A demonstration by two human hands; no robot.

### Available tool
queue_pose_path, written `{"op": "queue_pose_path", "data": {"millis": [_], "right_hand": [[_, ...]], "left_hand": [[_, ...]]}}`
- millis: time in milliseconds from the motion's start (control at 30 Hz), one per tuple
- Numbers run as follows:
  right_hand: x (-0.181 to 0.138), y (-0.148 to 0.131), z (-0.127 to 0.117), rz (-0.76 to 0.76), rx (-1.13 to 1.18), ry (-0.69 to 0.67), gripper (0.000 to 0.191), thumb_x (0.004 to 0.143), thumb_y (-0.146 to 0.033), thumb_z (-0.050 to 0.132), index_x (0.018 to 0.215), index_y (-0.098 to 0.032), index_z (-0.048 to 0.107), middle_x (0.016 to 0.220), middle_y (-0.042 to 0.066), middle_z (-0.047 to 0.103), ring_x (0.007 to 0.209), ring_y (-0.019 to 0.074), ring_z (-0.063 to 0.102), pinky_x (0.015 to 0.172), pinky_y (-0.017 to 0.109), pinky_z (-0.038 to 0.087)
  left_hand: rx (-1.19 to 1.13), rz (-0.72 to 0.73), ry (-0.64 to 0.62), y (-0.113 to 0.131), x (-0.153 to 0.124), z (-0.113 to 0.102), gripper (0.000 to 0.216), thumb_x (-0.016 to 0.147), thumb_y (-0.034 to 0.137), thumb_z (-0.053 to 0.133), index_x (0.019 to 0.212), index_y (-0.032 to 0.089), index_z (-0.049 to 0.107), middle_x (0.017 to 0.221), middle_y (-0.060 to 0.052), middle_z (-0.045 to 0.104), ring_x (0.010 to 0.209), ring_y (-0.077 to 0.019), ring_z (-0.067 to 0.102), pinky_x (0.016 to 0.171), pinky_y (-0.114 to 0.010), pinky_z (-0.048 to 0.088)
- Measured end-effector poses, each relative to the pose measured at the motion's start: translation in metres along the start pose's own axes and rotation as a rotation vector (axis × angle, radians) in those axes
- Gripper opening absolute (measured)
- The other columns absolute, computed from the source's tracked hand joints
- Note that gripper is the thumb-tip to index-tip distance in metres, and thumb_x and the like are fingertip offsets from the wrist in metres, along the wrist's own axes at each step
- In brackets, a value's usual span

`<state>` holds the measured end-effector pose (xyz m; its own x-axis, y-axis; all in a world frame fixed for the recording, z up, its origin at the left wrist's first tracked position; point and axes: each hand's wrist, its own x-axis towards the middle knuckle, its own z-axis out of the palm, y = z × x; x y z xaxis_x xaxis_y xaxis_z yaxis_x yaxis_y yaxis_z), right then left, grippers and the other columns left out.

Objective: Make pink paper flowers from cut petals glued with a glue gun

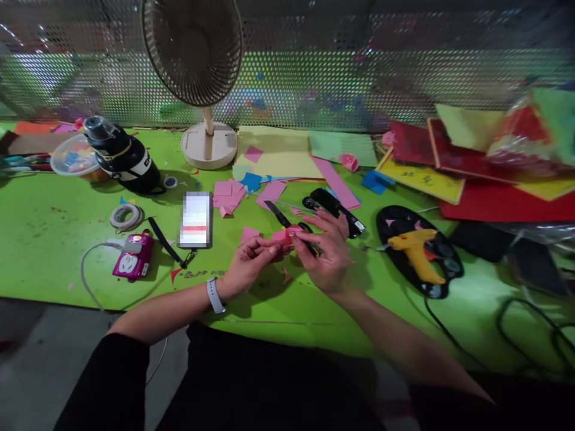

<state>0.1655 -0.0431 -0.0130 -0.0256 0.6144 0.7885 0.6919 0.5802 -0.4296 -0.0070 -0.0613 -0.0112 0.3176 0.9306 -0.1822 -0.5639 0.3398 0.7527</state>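
Note:
A small piece of pink paper [283,237] is pinched between the fingertips of both hands, above the near middle of the green table. My left hand [251,263] closes thumb and forefinger on its left side. On the other side, my right hand [327,254] pinches it with the thumb and a finger, the other fingers raised. Dark scissors [275,214] point up and left just behind the paper; their handles are partly covered by my right hand, and I cannot tell whether they rest on the table. A black stapler [336,209] lies beyond my right fingers.
Pink paper squares [229,194] lie behind my hands. A phone [195,220], tape roll [126,216], purple power bank [133,256] and black bottle [126,158] stand left. A yellow glue gun [417,251] rests right on a black pad. A fan [209,146] stands at the back.

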Motion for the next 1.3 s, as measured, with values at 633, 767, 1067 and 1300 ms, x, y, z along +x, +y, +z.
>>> {"op": "queue_pose_path", "data": {"millis": [633,767,1067,1300], "right_hand": [[0.005,-0.001,-0.005,0.003,0.160,-0.033,0.024,0.077,-0.021,0.069,0.099,-0.026,0.059,0.104,0.004,0.073,0.106,0.0274,0.068,0.110,0.060,0.036],[0.005,0.001,-0.004,0.006,0.168,-0.040,0.029,0.079,-0.018,0.066,0.106,-0.026,0.059,0.105,0.004,0.073,0.103,0.0262,0.069,0.099,0.054,0.047],[0.012,-0.003,-0.007,-0.031,0.123,-0.111,0.029,0.083,-0.018,0.064,0.112,-0.026,0.062,0.101,0.005,0.074,0.102,0.0250,0.069,0.093,0.047,0.052],[0.012,0.000,-0.007,-0.057,0.122,-0.116,0.030,0.084,-0.018,0.066,0.113,-0.025,0.061,0.102,0.005,0.074,0.101,0.0248,0.070,0.109,0.054,0.041]], "left_hand": [[0.139,0.112,0.025,0.003,0.006,-0.003,0.029,0.072,0.036,0.084,0.084,0.016,0.067,0.089,-0.003,0.077,0.087,-0.0165,0.075,0.091,-0.035,0.057],[0.196,0.163,-0.006,0.003,0.007,-0.005,0.024,0.075,0.034,0.082,0.086,0.016,0.068,0.089,-0.004,0.076,0.089,-0.0161,0.074,0.092,-0.035,0.056],[0.363,0.213,-0.015,0.004,0.010,-0.013,0.020,0.079,0.031,0.079,0.091,0.016,0.074,0.093,-0.006,0.075,0.092,-0.0160,0.071,0.090,-0.031,0.055],[0.480,0.228,-0.012,0.004,0.009,-0.017,0.017,0.081,0.031,0.076,0.092,0.018,0.075,0.095,-0.008,0.074,0.093,-0.0174,0.069,0.090,-0.032,0.053]]}}
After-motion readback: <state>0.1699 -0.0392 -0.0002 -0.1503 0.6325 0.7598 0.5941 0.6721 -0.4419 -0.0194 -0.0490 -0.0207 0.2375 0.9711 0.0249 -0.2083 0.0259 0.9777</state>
